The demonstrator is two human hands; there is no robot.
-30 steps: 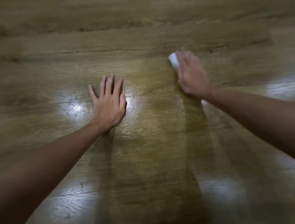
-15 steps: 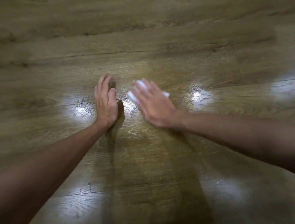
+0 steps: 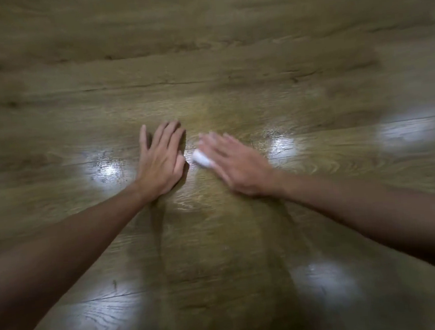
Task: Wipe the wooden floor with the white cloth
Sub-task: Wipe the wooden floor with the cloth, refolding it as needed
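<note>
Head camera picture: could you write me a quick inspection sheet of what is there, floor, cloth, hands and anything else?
Surface: wooden floor, brown planks with visible grain and several bright glare patches.
Job's things: white cloth, small and bunched, mostly hidden under the right hand; blurred.
Clutter: nothing seen.
Hands: left hand lies flat on the floor, fingers straight. Right hand presses the cloth to the floor with straight fingers; motion blur hides finer detail. The cloth lies close beside the left hand; whether they touch cannot be told.
Cables: nothing seen.
Surroundings: only floor and two bare forearms in view.
</note>
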